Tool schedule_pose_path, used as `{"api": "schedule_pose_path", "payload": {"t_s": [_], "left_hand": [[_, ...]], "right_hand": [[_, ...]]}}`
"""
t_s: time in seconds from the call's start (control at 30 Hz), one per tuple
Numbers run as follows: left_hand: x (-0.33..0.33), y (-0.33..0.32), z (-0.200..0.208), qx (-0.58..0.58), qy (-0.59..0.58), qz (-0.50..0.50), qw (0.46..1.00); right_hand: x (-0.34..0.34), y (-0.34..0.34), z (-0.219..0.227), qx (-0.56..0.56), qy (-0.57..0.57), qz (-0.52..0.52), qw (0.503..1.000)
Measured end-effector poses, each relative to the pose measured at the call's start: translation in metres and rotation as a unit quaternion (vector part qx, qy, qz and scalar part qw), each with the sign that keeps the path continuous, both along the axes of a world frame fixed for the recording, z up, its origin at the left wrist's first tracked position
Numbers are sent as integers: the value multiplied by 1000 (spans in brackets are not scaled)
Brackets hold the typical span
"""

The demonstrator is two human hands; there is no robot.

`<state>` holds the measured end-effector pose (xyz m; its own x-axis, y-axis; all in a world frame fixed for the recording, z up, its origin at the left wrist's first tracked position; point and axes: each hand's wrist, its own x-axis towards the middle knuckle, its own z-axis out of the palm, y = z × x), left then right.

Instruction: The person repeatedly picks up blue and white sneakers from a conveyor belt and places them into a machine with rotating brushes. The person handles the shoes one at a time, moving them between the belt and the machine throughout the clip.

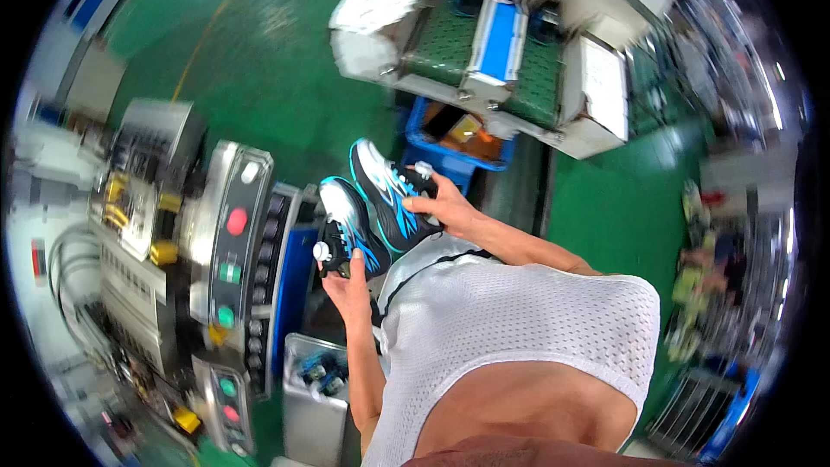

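Two black, white and blue sneakers are in my hands, side by side with their toes pointing away from me. My left hand (347, 284) is closed round the heel end of the left sneaker (341, 206), its thumb on the blue side. My right hand (448, 207) grips the right sneaker (373, 169) near the ankle opening, thumb lying across the upper. A white knob (322, 251) shows by the left sneaker's opening, and another white knob (424, 169) by the right one's. The fingertips under both sneakers are hidden.
A conveyor machine with green belts (441, 43) stands ahead, above a blue crate (475, 160). To my left is a machine with a button panel (233, 233). A metal bin (316, 424) holding dark blue items sits near it. A rack (700, 415) stands at right.
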<state>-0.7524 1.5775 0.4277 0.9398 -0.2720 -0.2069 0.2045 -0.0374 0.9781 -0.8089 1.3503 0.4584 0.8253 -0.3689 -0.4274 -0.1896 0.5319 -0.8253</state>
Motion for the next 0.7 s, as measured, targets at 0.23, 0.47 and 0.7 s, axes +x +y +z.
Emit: {"api": "schedule_pose_path", "payload": {"t_s": [0.23, 0.47, 0.7], "left_hand": [[78, -244, 53, -70, -116, -221, 966], [138, -438, 7, 131, -317, -276, 898], [152, -473, 20, 114, -298, -270, 909]], "right_hand": [[-64, -201, 16, -318, -7, -392, 863], [-51, -316, -9, -541, 299, -279, 735], [-24, -374, 0, -608, 299, -236, 697]]}}
